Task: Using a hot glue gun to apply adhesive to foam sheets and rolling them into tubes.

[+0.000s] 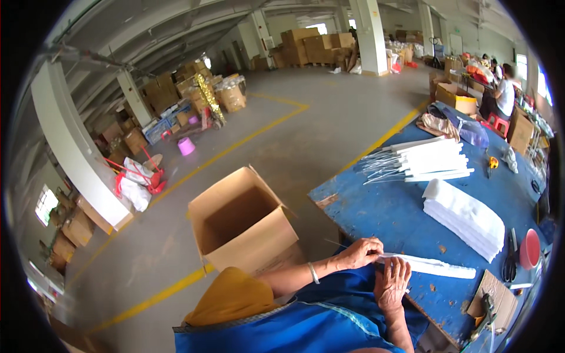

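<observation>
- fingertips of my left hand (360, 253) pinch the near end of a long white sleeve (432, 266), closed on it, at the near edge of the blue table (388, 217).
- my right hand (393, 283) lies flat on the same sleeve, fingers spread, pressing it down.
- a thin wire (335, 242) pokes out past my left fingers; i judge it best to keep the sleeve flat and feed straight.
- beyond lie a stack of white sleeves (465, 216), a bundle of finished white pieces (429, 160), scissors (511, 259).
- an open cardboard box (244, 220) stands on the floor to my left.
</observation>
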